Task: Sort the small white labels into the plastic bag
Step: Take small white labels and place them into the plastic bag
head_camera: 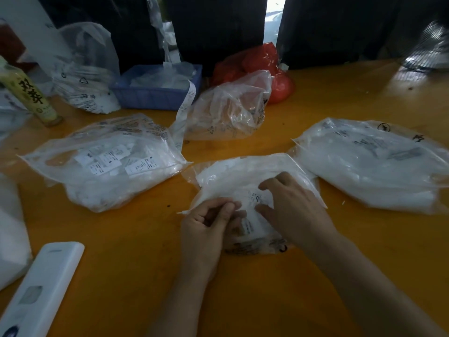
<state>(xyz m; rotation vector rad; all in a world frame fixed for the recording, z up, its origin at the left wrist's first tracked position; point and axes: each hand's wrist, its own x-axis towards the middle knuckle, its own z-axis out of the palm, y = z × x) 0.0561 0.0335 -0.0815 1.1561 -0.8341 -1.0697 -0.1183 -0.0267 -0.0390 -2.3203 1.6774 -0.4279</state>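
On the orange desk (pixel 315 276), a plastic bag (pixel 233 176) full of small white labels (pixel 255 203) lies just in front of the person, between two other filled bags, one to the left (pixel 104 164) and one to the right (pixel 374 164). The left hand (pixel 209 222) rests at the bag's near left edge, fingers curled, its grip apparently pinching the plastic. The right hand (pixel 291 207) lies on the bag, fingers spread and pressing down, its grip open. A blue basket (pixel 155 93) stands behind.

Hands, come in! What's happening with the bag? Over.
Left hand pinching middle bag edge. Right hand flat on it, labels inside. Nothing blocking.
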